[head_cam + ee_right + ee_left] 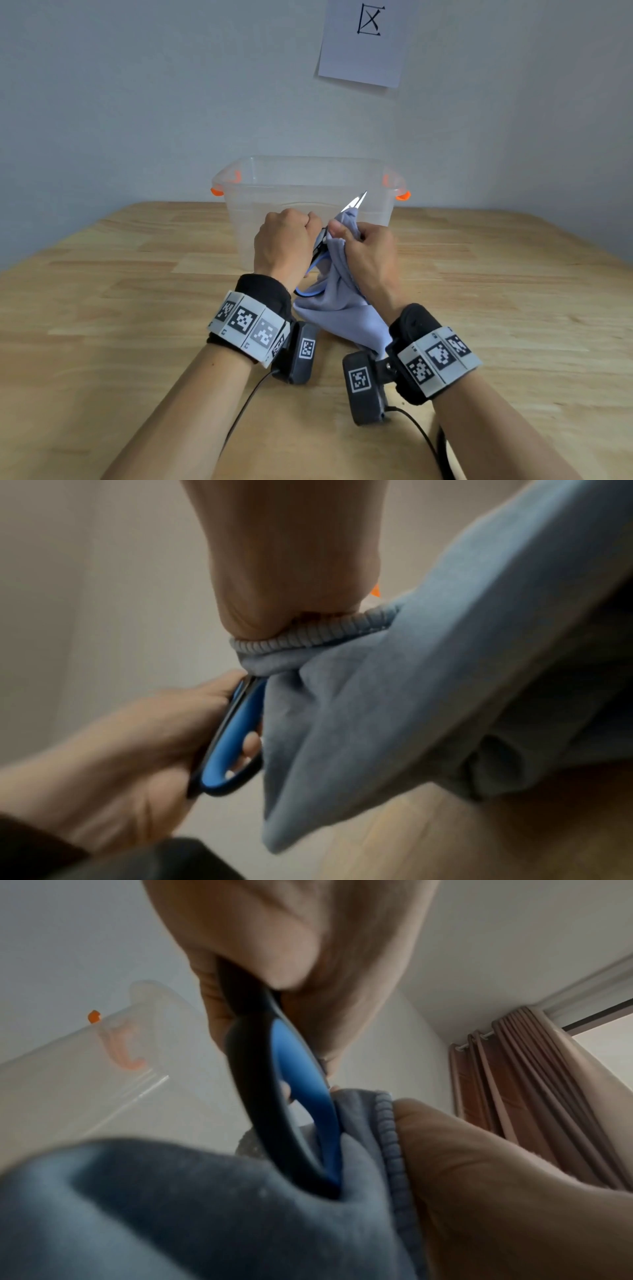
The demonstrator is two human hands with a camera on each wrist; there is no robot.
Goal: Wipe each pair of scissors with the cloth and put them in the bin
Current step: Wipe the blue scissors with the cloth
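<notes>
My left hand grips the black and blue handles of a pair of scissors, whose silver blade tips point up and away toward the bin. The handle loop shows close up in the left wrist view, and the handle again in the right wrist view. My right hand pinches a light blue cloth around the blades just below the tips. The cloth hangs down to the table. Behind both hands stands the clear plastic bin with orange latches.
The wooden table stretches around both hands, with its far edge against a pale wall. A sheet of paper with a drawn mark hangs on the wall above the bin. Cables run from the wrist cameras toward me. Curtains hang at the right.
</notes>
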